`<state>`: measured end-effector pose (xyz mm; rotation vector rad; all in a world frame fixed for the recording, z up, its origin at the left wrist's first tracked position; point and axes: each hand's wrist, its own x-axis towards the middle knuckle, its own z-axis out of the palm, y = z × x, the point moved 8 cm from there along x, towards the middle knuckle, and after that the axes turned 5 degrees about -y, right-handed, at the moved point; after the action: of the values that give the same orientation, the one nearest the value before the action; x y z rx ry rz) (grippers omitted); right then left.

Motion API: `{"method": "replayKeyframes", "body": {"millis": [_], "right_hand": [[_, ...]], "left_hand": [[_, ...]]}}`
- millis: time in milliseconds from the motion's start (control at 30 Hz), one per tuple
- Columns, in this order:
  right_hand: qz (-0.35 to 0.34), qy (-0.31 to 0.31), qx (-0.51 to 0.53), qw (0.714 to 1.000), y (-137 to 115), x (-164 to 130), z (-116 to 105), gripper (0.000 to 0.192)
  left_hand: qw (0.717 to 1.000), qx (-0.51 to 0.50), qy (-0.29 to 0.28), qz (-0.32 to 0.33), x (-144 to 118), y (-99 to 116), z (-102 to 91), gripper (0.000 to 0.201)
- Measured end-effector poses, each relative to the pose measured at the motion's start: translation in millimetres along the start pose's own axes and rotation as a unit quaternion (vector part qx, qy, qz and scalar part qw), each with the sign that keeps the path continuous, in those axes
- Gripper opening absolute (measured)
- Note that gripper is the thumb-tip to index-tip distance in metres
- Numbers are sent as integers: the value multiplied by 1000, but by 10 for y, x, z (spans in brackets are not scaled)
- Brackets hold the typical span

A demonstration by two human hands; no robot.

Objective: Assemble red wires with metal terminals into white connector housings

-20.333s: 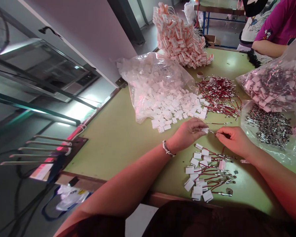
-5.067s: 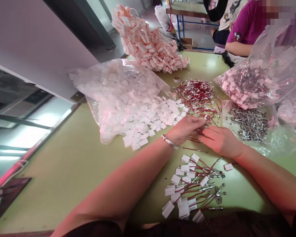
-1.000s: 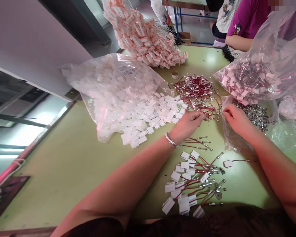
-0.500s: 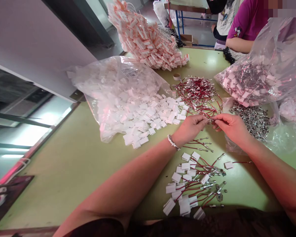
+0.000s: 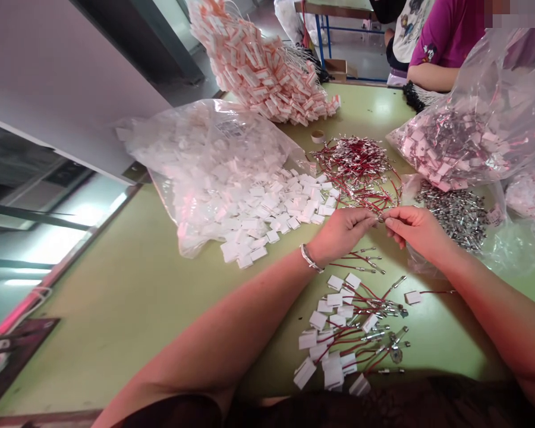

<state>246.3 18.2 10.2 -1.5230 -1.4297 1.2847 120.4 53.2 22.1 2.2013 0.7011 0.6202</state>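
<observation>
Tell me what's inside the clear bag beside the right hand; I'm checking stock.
The clear bag lies open with a heap of small metal parts inside. Another full bag rests on its far end, hiding whatever lies beneath.

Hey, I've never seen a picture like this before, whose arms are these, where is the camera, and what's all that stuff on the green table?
The camera sits on a person's head, looking down at their own bare arms. The left hand and right hand meet fingertip to fingertip, pinching something small between them, too tiny to identify. On the green table lie a clear bag of white plastic pieces, a loose pile of red wires with metal ends, a bag of small metal parts, and, nearest the person, finished wires with white pieces attached. The purple-shirted arm at the far side belongs to another person.
</observation>
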Motion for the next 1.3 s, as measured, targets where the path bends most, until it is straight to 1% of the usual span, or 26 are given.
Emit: {"method": "replayKeyframes", "body": {"millis": [33,100,133,200,233,267,333,400,433,500,533,600,700,767,833,867,933,967,1033,1067,1100,1133,1167,1200,1233,1300], "right_hand": [[10,-10,-22,1000,0,-12,14,12],[42,-38,-53,997,38,-36,60,13],[62,-53,-63,995,72,-44,87,16],[93,-77,-83,989,140,-39,127,21],[90,-80,-105,987,150,-16,128,22],[69,-71,-140,985,132,23,109,21],[-15,-10,-244,969,19,117,18,17],[-89,76,-364,924,-96,177,-73,18],[-101,108,-417,897,-115,200,-95,21],[-89,127,-493,856,-79,249,-91,26],[-80,119,-519,842,-49,268,-69,27],[-75,101,-550,826,-16,273,-26,28],[-91,122,-552,820,-61,200,-49,31],[-119,143,-534,825,-121,124,-56,31],[-153,142,-514,832,-164,53,7,29],[-167,134,-508,835,-178,22,65,27],[-189,108,-510,832,-194,-30,217,27],[-198,91,-516,829,-204,-53,296,27],[-222,49,-518,825,-238,-92,415,29],[-233,31,-507,829,-263,-105,423,30],[-240,20,-488,839,-291,-107,380,31],[-237,23,-468,851,-317,-95,278,33],[-223,38,-451,863,-331,-68,120,34],[-197,63,-440,874,-324,-28,-80,35],[-160,102,-444,876,-301,13,-312,36],[-87,145,-464,870,-197,92,-706,23]], "left_hand": [[997,66,-10,28,-13,45,18,25],[978,190,-55,71,-44,101,112,24],[966,234,-82,78,-56,102,164,24],[950,277,-124,67,-56,65,224,24],[949,282,-133,52,-42,40,222,23],[950,279,-136,36,-20,19,205,23],[957,259,-133,9,31,-8,140,24],[965,224,-134,-10,70,-15,80,28],[969,203,-141,-18,78,-17,65,31],[974,161,-155,-41,76,-31,51,42],[977,141,-153,-57,71,-47,40,48],[984,95,-120,-91,60,-92,1,51],[986,-19,-49,-157,33,-238,-42,44],[966,-131,-28,-223,-6,-384,6,37],[926,-255,-15,-279,-49,-494,84,31],[903,-312,-9,-295,-65,-520,120,29],[864,-402,11,-303,-78,-532,154,24],[850,-431,23,-303,-83,-532,155,22],[830,-467,39,-303,-91,-530,147,18],[824,-474,42,-306,-96,-532,143,17],[823,-474,37,-311,-100,-534,145,17],[827,-465,27,-315,-101,-535,146,17],[837,-445,18,-318,-100,-539,139,18],[854,-412,12,-316,-93,-543,119,19],[876,-371,5,-309,-80,-540,93,19],[916,-290,-18,-278,-37,-505,56,18]]}}
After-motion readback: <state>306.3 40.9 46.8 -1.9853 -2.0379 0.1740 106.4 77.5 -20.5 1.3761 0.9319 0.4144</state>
